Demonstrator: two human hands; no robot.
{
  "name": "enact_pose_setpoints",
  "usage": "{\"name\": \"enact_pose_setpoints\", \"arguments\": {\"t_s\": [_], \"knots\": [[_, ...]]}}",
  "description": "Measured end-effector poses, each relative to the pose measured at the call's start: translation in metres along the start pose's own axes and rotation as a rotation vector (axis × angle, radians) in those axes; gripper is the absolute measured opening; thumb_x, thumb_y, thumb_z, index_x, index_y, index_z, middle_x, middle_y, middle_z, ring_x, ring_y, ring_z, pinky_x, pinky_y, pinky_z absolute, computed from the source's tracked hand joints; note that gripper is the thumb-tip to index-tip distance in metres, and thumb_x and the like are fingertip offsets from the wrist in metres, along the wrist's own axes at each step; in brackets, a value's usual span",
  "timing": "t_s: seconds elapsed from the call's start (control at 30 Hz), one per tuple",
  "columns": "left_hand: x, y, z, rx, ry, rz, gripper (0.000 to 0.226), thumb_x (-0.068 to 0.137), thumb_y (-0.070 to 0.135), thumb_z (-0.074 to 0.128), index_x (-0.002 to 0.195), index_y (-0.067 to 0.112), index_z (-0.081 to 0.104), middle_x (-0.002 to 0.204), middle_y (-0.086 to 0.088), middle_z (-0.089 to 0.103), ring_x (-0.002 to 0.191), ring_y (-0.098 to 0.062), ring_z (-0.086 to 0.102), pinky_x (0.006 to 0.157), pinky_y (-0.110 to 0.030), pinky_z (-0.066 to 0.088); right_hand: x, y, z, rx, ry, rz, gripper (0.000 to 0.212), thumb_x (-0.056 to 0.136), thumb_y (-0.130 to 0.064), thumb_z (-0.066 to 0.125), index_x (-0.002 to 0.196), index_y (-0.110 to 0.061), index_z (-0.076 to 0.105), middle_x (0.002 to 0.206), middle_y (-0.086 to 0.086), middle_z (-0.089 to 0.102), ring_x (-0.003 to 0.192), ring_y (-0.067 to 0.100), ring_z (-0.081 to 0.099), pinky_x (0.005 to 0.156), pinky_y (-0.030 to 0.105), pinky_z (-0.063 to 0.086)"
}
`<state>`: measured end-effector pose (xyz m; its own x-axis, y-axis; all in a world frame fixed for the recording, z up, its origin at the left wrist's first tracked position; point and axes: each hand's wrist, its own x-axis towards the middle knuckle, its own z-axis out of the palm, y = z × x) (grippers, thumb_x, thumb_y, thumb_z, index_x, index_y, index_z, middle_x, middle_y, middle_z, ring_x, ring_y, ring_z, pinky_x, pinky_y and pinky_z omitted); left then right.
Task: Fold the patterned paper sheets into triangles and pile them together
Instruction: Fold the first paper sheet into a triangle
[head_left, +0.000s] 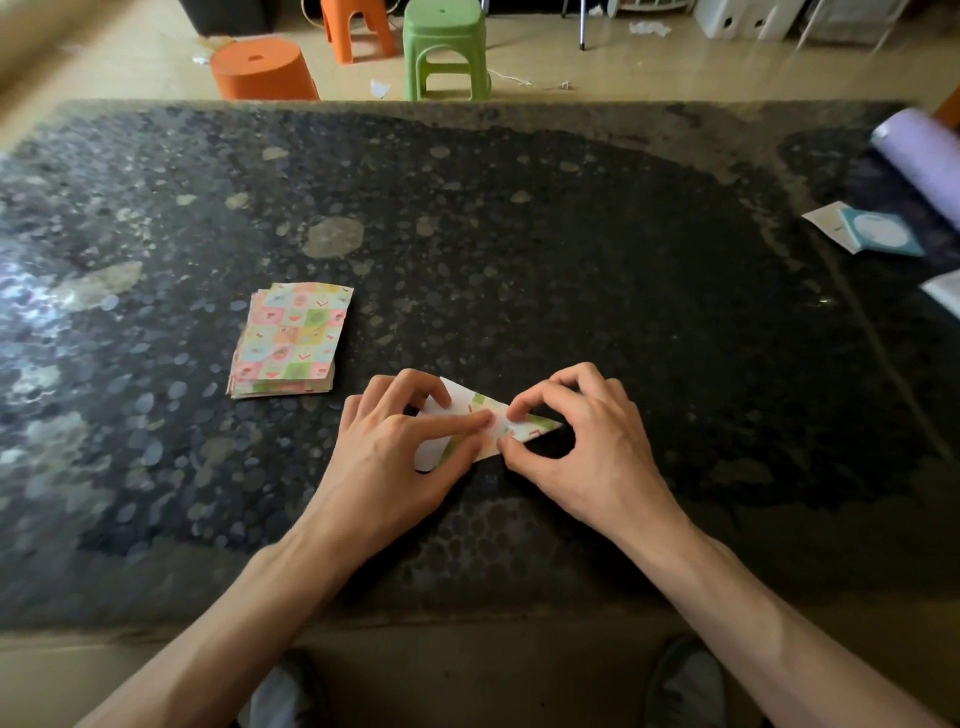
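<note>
A stack of patterned paper sheets (290, 339), pastel squares with hearts, lies flat on the dark table (571, 249) left of centre. Near the front edge a single patterned sheet (524, 427) lies partly folded, its white back showing and a point sticking out to the right. My left hand (400, 447) covers its left part, with fingertips pressing on the paper. My right hand (587, 441) pinches the folded edge between thumb and forefinger close to the left fingertips. Much of the sheet is hidden under both hands.
At the right edge lie a lilac roll (919, 156), a teal and white packet (878, 234) and a white paper corner (948, 291). Beyond the table stand a green stool (445, 49), an orange stool (356, 26) and an orange bucket (262, 70). My shoes show below.
</note>
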<state>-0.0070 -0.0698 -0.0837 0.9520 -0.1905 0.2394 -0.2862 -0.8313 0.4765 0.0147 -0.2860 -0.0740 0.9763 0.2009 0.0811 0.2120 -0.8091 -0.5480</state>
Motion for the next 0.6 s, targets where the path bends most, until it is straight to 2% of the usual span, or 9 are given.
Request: {"name": "enact_pose_setpoints", "arguments": {"t_s": [0.17, 0.3, 0.47, 0.6], "knots": [[0.001, -0.011, -0.012, 0.088, -0.114, 0.021, 0.036, 0.093, 0.068, 0.044, 0.127, 0.067, 0.057, 0.121, 0.017, 0.039, 0.128, -0.012, 0.032, 0.105, -0.032, 0.022, 0.001, -0.001, -0.001, 0.0, -0.017, 0.008, 0.028, 0.079, -0.056, 0.077, 0.101, -0.043, 0.066, 0.113, -0.019, 0.044, 0.107, 0.007, 0.043, 0.09, 0.026, 0.04], [0.002, -0.01, -0.012, 0.118, -0.113, 0.012, 0.036, 0.093, 0.069, 0.044, 0.126, 0.067, 0.057, 0.122, 0.015, 0.04, 0.131, -0.016, 0.032, 0.106, -0.035, 0.022, -0.001, -0.004, 0.002, -0.053, -0.011, 0.018, 0.032, 0.079, -0.063, 0.071, 0.103, -0.044, 0.062, 0.118, -0.018, 0.042, 0.109, 0.008, 0.041, 0.088, 0.026, 0.035], [-0.001, -0.009, -0.011, 0.123, -0.12, -0.007, 0.036, 0.092, 0.072, 0.042, 0.126, 0.069, 0.056, 0.123, 0.015, 0.038, 0.132, -0.014, 0.03, 0.106, -0.034, 0.021, -0.004, -0.008, 0.008, -0.102, 0.013, 0.038, 0.041, 0.076, -0.076, 0.066, 0.102, -0.045, 0.056, 0.118, -0.018, 0.04, 0.106, 0.006, 0.035, 0.086, 0.027, 0.033], [0.002, -0.013, -0.019, 0.142, -0.212, 0.015, 0.04, 0.092, 0.075, 0.035, 0.132, 0.076, 0.042, 0.125, 0.017, 0.032, 0.133, -0.011, 0.026, 0.107, -0.033, 0.017, -0.002, -0.009, 0.006, -0.11, -0.019, 0.055, 0.043, 0.076, -0.076, 0.067, 0.102, -0.045, 0.055, 0.117, -0.019, 0.038, 0.107, 0.006, 0.034, 0.085, 0.027, 0.03]]}}
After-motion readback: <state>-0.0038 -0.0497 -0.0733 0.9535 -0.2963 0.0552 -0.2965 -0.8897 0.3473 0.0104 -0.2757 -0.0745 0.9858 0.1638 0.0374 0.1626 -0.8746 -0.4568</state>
